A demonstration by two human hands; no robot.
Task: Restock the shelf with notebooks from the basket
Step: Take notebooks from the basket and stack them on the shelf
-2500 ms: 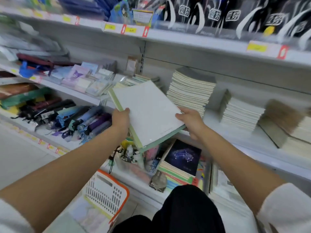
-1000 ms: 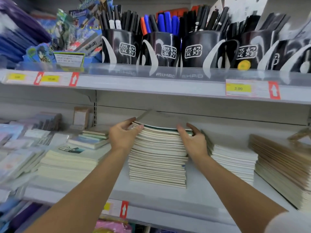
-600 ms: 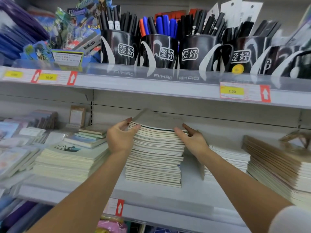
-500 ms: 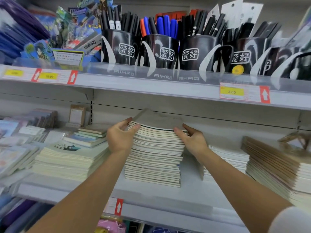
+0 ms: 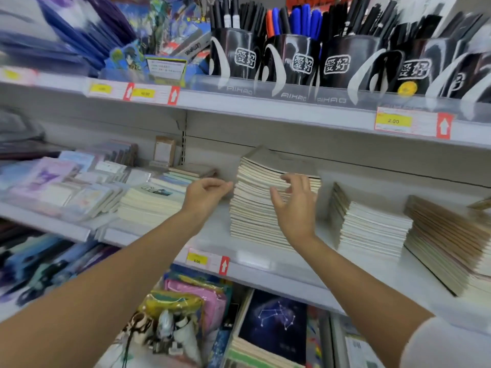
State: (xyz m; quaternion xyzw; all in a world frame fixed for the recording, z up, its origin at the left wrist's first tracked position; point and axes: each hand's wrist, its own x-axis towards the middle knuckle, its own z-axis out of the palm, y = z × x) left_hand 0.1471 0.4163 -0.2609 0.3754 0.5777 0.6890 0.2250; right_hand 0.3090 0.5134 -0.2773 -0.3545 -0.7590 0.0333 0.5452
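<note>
Black pen cups [image 5: 292, 62] with white characters from 12 to 2 o'clock, blue markers [image 5: 303, 19] standing in one at 12, yellow 2.00 price tag [image 5: 393, 120] at 2, blurred blue folders [image 5: 66, 30] at 10, pastel card packs [image 5: 53, 181] at 9, pink pouches [image 5: 204, 296] at 6.

White shelf [image 5: 345, 269] carries notebook stacks [image 5: 255, 208] standing side by side.
</note>
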